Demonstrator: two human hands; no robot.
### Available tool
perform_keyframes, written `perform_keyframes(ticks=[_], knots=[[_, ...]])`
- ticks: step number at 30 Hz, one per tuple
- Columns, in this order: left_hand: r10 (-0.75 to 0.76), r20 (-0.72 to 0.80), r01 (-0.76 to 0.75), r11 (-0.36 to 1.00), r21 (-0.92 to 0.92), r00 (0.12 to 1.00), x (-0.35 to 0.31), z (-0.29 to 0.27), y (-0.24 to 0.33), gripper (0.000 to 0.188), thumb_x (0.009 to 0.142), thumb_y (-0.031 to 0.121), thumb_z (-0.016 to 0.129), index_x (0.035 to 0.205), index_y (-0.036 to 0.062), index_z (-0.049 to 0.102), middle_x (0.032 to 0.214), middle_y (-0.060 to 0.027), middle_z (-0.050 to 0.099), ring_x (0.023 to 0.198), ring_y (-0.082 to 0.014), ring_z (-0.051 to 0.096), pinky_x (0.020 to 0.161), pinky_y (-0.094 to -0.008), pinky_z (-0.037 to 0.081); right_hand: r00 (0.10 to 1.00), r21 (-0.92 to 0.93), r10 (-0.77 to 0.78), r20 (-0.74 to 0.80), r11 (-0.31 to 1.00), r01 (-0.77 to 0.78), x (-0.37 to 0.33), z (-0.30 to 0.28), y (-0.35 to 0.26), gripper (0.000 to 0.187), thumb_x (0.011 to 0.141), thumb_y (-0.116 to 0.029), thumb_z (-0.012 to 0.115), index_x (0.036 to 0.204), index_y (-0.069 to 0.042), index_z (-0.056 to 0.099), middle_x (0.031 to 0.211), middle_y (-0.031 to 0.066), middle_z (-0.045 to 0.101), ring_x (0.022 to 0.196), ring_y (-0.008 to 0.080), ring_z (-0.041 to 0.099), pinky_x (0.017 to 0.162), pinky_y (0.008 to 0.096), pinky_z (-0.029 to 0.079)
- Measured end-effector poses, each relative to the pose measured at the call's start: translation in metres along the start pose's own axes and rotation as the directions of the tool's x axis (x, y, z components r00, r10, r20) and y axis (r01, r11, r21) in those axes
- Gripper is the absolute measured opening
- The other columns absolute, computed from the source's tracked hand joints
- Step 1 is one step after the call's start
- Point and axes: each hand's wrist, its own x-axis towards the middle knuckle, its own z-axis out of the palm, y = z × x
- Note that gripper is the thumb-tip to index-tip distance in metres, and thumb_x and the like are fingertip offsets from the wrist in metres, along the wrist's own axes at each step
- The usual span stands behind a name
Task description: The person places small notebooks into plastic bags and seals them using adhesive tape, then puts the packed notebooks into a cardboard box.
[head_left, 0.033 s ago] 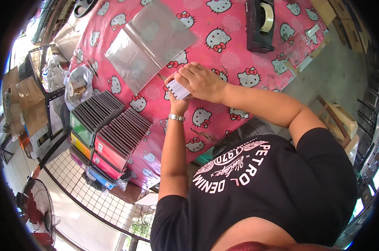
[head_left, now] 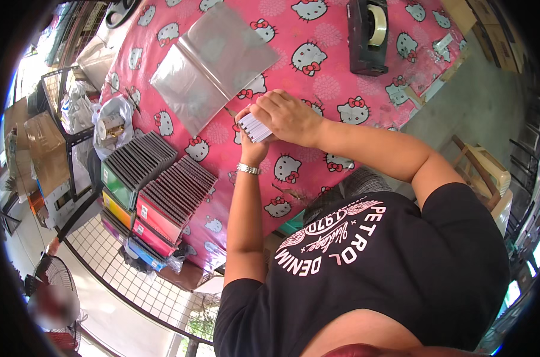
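My left hand (head_left: pixel 250 149), with a silver bracelet on its wrist, holds a small stack of thin white cards (head_left: pixel 255 127) from below, just above the pink cat-print tablecloth (head_left: pixel 317 83). My right hand (head_left: pixel 286 115) lies over the stack's top and right side, fingers curled around it. Part of the stack is hidden under the right hand. Two clear plastic sleeves (head_left: pixel 209 64) lie flat on the cloth just beyond the hands.
A black tape dispenser (head_left: pixel 367 34) stands at the far right of the table. Rows of dark thin cases in coloured boxes (head_left: pixel 157 187) sit at the table's left edge. A plastic bag holding a roll (head_left: pixel 110 124), a wire grid (head_left: pixel 124 271) and a beige chair (head_left: pixel 487 175) surround it.
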Motion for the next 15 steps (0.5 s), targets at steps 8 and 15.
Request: perform_keyframes(ticks=[8,15], knots=[[0.284,-0.25,-0.1,0.821,0.562,0.926,0.126,0.007,0.059,0.028,0.071,0.021,0.076,0.093,0.0088,0.064,0.105,-0.0094,0.057,0.112,-0.0304,0.044,0.095,-0.0442,0.036,0.943,-0.073,0.322,-0.078,0.942,-0.328,-0.072,-0.074,0.054,0.07,0.072,-0.051,0.07,0.115,-0.001,0.048,0.105,0.0133,0.05,0.102,0.0301,0.051,0.093,0.0409,0.043],[0.163,-0.403,0.152,0.751,0.643,0.9,0.158,0.037,0.035,0.017,0.075,0.032,0.076,0.078,0.0156,0.075,0.097,0.004,0.061,0.109,-0.0201,0.046,0.094,-0.0422,0.029,0.939,-0.097,0.33,-0.093,0.936,-0.338,-0.087,-0.072,0.058,0.07,0.072,-0.052,0.069,0.115,-0.001,0.047,0.105,0.0126,0.05,0.101,0.0291,0.051,0.092,0.0415,0.043]])
